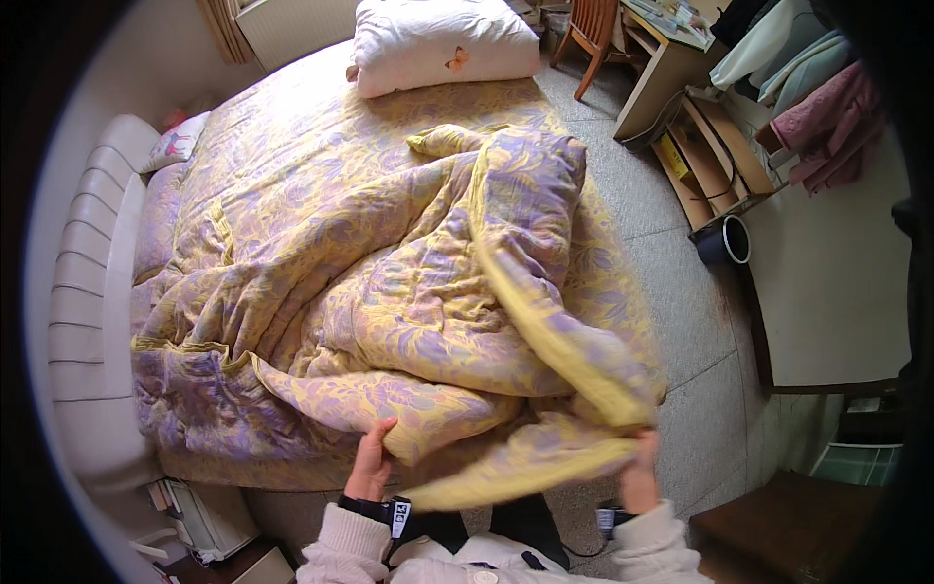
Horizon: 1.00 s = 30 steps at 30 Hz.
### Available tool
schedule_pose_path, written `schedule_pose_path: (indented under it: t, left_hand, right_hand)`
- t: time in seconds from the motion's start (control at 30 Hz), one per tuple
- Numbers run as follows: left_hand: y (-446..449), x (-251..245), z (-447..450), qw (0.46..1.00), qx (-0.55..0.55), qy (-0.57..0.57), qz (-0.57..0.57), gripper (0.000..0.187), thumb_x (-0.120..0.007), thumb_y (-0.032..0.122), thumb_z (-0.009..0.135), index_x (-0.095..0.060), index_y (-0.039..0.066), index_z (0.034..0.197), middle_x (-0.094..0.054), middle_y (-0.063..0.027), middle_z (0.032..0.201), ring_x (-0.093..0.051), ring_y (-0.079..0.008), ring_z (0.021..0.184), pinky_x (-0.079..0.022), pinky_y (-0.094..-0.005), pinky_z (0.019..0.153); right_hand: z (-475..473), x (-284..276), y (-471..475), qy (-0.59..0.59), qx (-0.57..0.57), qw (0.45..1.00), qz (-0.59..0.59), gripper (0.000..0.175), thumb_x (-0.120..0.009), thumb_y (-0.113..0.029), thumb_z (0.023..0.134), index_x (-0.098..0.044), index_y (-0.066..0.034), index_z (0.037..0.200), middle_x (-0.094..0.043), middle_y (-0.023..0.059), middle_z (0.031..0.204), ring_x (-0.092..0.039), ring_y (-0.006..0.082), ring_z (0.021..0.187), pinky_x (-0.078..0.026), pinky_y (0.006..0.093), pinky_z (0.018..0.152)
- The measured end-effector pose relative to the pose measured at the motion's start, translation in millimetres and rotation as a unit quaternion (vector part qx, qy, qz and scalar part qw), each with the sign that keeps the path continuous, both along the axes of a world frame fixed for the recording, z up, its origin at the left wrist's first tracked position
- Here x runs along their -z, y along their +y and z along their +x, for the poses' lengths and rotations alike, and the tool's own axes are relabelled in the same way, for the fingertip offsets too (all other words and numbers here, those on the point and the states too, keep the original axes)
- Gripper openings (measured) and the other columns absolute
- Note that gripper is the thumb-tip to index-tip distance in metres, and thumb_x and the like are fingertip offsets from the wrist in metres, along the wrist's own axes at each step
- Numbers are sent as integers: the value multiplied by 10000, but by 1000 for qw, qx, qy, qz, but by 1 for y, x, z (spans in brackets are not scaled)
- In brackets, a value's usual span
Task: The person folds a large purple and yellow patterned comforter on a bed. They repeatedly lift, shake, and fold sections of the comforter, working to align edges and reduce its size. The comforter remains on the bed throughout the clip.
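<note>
A quilt (408,292) with a purple and yellow leaf pattern lies rumpled across the bed, its near side hanging toward me. My left hand (373,456) pinches a fold of it at the near edge of the bed, thumb on top. Farther right, my right hand (641,463) grips the quilt's yellow-edged corner, which is blurred. Between the hands a strip of the quilt sags in front of my legs. The fingers of both hands are partly hidden by the cloth. Under the quilt is a sheet (292,139) of matching pattern.
A folded white quilt or large pillow (445,47) rests at the bed's far side. The padded headboard (76,292) stands left, near a small cushion (179,142). Along the right are a wooden chair (589,40), a desk (649,73), a low shelf (708,157), hanging clothes (824,131) and a bin (722,242).
</note>
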State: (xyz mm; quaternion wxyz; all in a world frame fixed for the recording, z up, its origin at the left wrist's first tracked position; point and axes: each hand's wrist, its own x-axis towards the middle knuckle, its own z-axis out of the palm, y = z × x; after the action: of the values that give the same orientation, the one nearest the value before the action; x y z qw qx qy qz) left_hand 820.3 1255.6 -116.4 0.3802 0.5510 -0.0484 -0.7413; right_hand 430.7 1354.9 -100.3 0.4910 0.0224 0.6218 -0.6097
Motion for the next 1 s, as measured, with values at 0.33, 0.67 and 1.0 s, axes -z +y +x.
schedule_pose_path:
  t: [0.33, 0.67, 1.0]
  left_hand:
    - [-34, -123, -87, 990, 29, 117, -78, 378, -456, 290, 847, -541, -30, 1029, -603, -143, 981, -578, -241, 902, -443, -338, 826]
    - [-30, -9, -123, 991, 42, 107, 62, 305, -528, 256, 839, -541, 28, 1041, -603, -69, 986, -566, -198, 900, -438, -317, 797]
    - [-38, -3, -120, 988, 78, 95, 94, 299, -527, 270, 846, -538, 58, 1056, -600, -53, 1002, -554, -173, 925, -415, -312, 809]
  right_hand:
    - [-193, -175, 30, 420, -180, 886, -78, 424, -351, -356, 899, -450, -11, 1125, -519, 82, 1069, -512, 164, 957, -423, 285, 829]
    - [-152, 10, 50, 252, -198, 940, 119, 484, -644, -56, 691, -482, -107, 1144, -536, 32, 1047, -528, 113, 836, -434, 255, 693]
    - [-29, 123, 58, 142, -121, 950, 249, 1044, -792, -306, 558, -152, -8, 1327, -213, 179, 1364, -253, 296, 1245, -282, 385, 983]
